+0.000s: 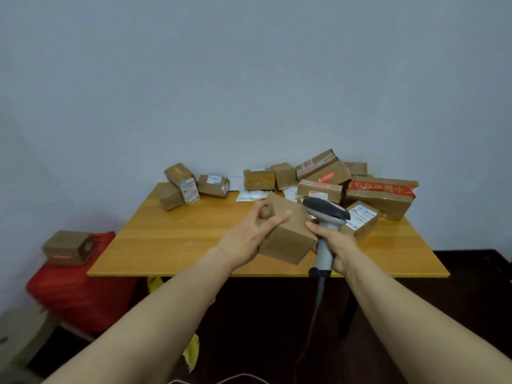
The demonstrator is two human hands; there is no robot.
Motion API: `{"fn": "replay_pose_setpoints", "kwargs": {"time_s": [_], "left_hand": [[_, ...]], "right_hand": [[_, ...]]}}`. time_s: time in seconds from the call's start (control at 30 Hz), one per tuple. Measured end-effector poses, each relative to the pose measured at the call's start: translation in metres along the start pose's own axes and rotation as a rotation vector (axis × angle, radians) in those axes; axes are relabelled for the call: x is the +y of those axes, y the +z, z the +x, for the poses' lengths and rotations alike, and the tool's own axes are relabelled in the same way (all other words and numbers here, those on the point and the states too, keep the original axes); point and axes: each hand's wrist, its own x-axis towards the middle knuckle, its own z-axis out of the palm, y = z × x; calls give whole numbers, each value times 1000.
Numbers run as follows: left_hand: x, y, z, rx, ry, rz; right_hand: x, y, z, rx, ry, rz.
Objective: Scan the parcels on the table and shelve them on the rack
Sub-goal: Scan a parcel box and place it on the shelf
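My left hand (253, 231) grips a plain brown cardboard parcel (288, 239) and holds it tilted above the wooden table (171, 239), thumb on its upper face. My right hand (335, 245) is wrapped round the handle of a grey barcode scanner (325, 214). The scanner's dark head sits right beside the parcel's upper right edge. Its cable (318, 300) hangs down below the table edge. Several more cardboard parcels lie along the table's back, among them a labelled one (182, 184) at the left and a large one with red tape (381, 196) at the right.
A small labelled box (360, 218) lies just behind my right hand. Left of the table, a cardboard box (68, 248) sits on a red bag (80, 295). White envelopes (250, 194) lie mid-table at the back. A plain wall rises behind. No rack is in view.
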Motion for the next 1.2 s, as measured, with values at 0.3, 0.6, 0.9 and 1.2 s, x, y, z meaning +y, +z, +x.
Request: {"fn": "replay_pose_setpoints", "kwargs": {"time_s": [0.3,0.6,0.9,1.2], "left_hand": [[-2,-51,-35,76,-482,-857],[-33,-80,-59,154,-812,-1109],[-61,-93,-82,-59,-868,-1288],[-95,-133,-111,-126,-751,-1308]], "right_hand": [[1,69,-27,-16,-171,-2],[0,130,-59,-334,-271,14],[3,157,-78,-430,-252,-113],[-11,153,-75,-226,-292,-148]]}}
